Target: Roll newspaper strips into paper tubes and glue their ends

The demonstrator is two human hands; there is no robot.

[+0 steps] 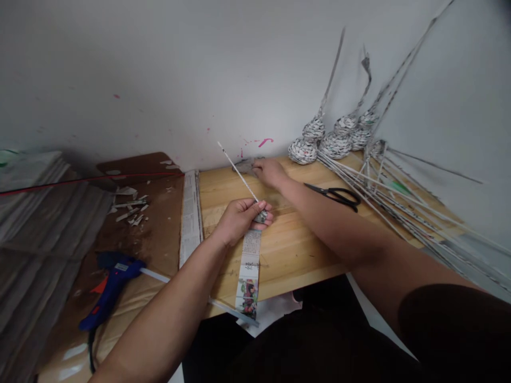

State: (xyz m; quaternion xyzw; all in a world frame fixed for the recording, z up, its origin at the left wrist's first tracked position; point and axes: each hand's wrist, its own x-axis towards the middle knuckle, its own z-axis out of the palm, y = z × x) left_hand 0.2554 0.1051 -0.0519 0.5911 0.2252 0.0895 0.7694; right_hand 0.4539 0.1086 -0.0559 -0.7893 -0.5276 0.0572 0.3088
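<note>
My left hand (243, 215) is closed, palm partly up, around the lower end of a thin rolled-newspaper stick (239, 173). The stick slants up and left from the fingers, and a small bit of printed paper shows in the palm. Below that hand a flat newspaper strip (250, 260) runs down to the table's front edge; whether it joins the stick is hidden. Farther back, my right hand (271, 173) reaches to the wall side, fingers pinched on a crumpled grey piece that looks like a cloth (245, 166).
Black scissors (337, 196) lie right of my right forearm. Woven paper gourds (303, 150) and many paper sticks (383, 197) fill the right side. A blue glue gun (114, 290), paper scraps (136, 207) and stacked newspaper (35, 239) are at left on brown cardboard (159, 229).
</note>
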